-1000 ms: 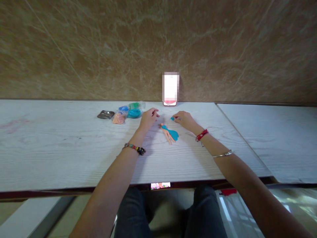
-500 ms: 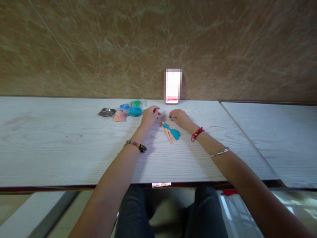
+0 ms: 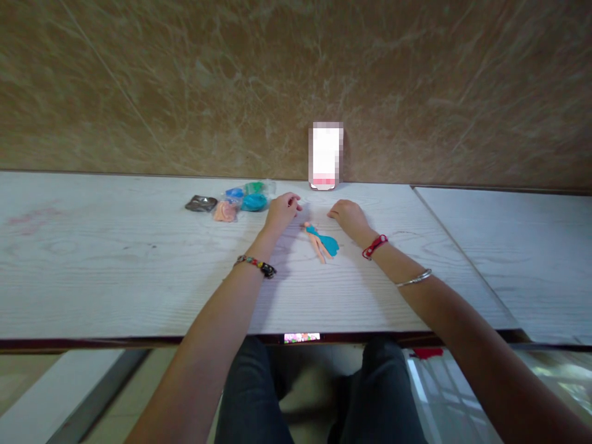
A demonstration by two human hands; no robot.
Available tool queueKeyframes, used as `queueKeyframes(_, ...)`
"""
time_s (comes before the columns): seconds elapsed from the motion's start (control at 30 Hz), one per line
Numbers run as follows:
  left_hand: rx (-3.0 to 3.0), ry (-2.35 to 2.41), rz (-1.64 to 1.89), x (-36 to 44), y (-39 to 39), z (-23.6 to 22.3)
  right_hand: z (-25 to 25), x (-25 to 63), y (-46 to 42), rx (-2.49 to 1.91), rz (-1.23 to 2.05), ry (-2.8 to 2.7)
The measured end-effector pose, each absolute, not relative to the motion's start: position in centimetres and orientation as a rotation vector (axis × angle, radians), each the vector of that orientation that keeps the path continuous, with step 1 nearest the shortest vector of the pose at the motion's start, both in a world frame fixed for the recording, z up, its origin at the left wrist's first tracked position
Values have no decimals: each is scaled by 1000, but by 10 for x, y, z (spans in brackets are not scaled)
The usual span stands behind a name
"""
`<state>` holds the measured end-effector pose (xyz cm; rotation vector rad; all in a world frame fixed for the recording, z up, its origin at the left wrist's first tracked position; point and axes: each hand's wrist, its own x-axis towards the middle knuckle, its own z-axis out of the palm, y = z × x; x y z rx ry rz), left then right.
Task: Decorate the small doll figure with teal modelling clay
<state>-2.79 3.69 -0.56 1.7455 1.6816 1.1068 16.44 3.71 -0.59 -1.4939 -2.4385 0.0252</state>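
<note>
A flat clay doll figure [image 3: 320, 242] with peach head and legs and a teal dress lies on the white table between my hands. My left hand [image 3: 283, 211] is just up and left of it, fingers curled and thumb close to them. Whatever those fingers may hold is too small to make out. To the upper right of the figure, my right hand [image 3: 350, 218] rests low over the tabletop with its fingertips pressed together. Its fingers hide anything between them. Neither hand touches the figure.
Left of my left hand lie clear packets of clay: teal [image 3: 254, 202], green [image 3: 254, 187], blue [image 3: 234, 193], peach [image 3: 225, 211] and dark brown [image 3: 201, 203]. A phone [image 3: 325, 155] with a lit, blurred screen leans on the marbled wall [image 3: 185, 86]. A seam [image 3: 462, 254] crosses the table at right.
My right hand has shifted a little to the right, away from my left hand, and the teal bit at its fingertips no longer shows. The figure stays in place; the view has tilted slightly.
</note>
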Motion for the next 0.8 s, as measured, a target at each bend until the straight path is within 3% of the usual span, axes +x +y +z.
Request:
queueKeyframes(0.23, 1793, 1684, 1086, -28, 39, -8, -17, 186, 22, -1256, 106, -2535)
queueKeyframes(0.4, 1813, 1704, 1045, -28, 41, -10, -12, 189, 12, -1396, -27, -2611)
queueKeyframes(0.8, 1875, 1725, 984, -29, 43, -12, 1, 193, 10, -1370, 63, -2728)
